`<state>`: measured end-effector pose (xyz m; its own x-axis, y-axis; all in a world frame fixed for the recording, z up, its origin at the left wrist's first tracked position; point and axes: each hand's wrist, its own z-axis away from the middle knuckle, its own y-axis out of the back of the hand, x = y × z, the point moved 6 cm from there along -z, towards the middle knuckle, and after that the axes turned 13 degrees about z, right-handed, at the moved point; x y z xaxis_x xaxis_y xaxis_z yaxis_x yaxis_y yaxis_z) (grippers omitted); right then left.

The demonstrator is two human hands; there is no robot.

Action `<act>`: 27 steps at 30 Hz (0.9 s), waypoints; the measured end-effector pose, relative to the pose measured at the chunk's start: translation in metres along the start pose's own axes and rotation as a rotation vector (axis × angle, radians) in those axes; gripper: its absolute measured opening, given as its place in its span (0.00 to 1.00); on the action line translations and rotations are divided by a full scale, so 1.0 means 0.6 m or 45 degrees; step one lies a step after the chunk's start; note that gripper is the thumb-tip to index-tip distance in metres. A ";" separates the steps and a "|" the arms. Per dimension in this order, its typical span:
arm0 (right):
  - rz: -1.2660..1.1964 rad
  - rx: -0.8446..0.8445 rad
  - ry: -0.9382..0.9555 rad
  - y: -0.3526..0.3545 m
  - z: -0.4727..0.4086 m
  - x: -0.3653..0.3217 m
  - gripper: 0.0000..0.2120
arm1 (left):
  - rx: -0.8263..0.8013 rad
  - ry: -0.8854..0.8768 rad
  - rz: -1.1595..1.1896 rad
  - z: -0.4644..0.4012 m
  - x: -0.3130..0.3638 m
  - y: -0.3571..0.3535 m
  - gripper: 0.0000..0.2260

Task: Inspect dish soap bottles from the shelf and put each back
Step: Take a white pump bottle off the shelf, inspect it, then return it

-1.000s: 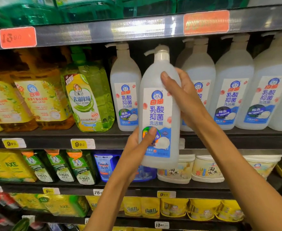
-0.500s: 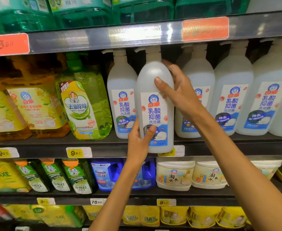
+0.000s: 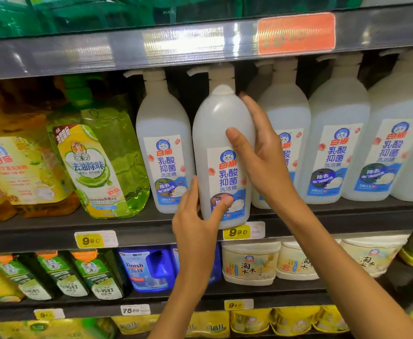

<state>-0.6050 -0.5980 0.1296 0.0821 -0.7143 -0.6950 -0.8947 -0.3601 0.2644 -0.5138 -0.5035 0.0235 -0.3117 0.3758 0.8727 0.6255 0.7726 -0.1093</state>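
Two hands: both grip one white pump bottle (image 3: 221,133) at the front edge of the middle shelf (image 3: 53,231).
Held bottle: upright, translucent white, pale liquid inside; its base meets the shelf lip just above a yellow 9.90 tag (image 3: 239,232), though whether it bears fully on the shelf cannot be told.
Left hand (image 3: 195,221): wrapped round the bottle's lower left side, thumb pressed on the bottom of the label.
Right hand (image 3: 261,152): curled round the bottle's upper right side, thumb across the front, fingers behind the shoulder.
Row of white bottles: one neighbour (image 3: 163,152) stands just left of the held bottle; more (image 3: 337,143) stand to the right, all upright with the same blue and white label and pale contents.
Green bottle (image 3: 97,162): left of the white row, clear plastic filled with yellow-green liquid, lime picture on its label.
Yellow bottles (image 3: 17,172): far left of the same shelf, amber liquid inside.
Top shelf: green containers (image 3: 78,11), blurred, above an orange tag (image 3: 295,33).
Lower shelf: dark green bottles (image 3: 83,275) at left, a blue jug (image 3: 149,267) behind the left forearm, cream tubs (image 3: 249,263) at right.
Bottom shelf: yellow packs (image 3: 249,321), partly seen.
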 end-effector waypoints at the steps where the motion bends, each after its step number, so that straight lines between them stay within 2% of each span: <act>1: -0.005 0.014 -0.002 -0.001 0.000 0.001 0.25 | 0.031 -0.051 -0.060 0.002 0.003 0.001 0.34; 7: 0.023 0.126 -0.036 -0.015 -0.006 0.010 0.24 | 0.063 -0.216 -0.218 0.022 -0.007 -0.008 0.31; 10: 0.053 0.143 -0.051 -0.023 -0.011 0.017 0.24 | 0.140 -0.280 -0.450 0.019 -0.015 0.001 0.33; 14: 0.210 0.217 -0.004 -0.029 -0.019 0.013 0.23 | 0.179 -0.196 -0.415 0.013 -0.026 0.002 0.29; 19: 0.348 0.282 0.028 -0.037 -0.028 0.015 0.19 | 0.218 -0.219 -0.521 0.008 -0.028 -0.001 0.23; 22: 0.360 0.272 0.008 -0.038 -0.030 0.013 0.16 | 0.203 -0.222 -0.528 0.008 -0.025 -0.003 0.22; 27: 0.467 0.156 -0.011 -0.029 -0.023 -0.004 0.20 | 0.181 -0.163 -0.716 0.002 -0.022 -0.007 0.21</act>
<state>-0.5834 -0.5983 0.1358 -0.2567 -0.7770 -0.5748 -0.9096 -0.0068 0.4153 -0.5133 -0.5114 0.0118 -0.6570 -0.0591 0.7516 0.2401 0.9286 0.2828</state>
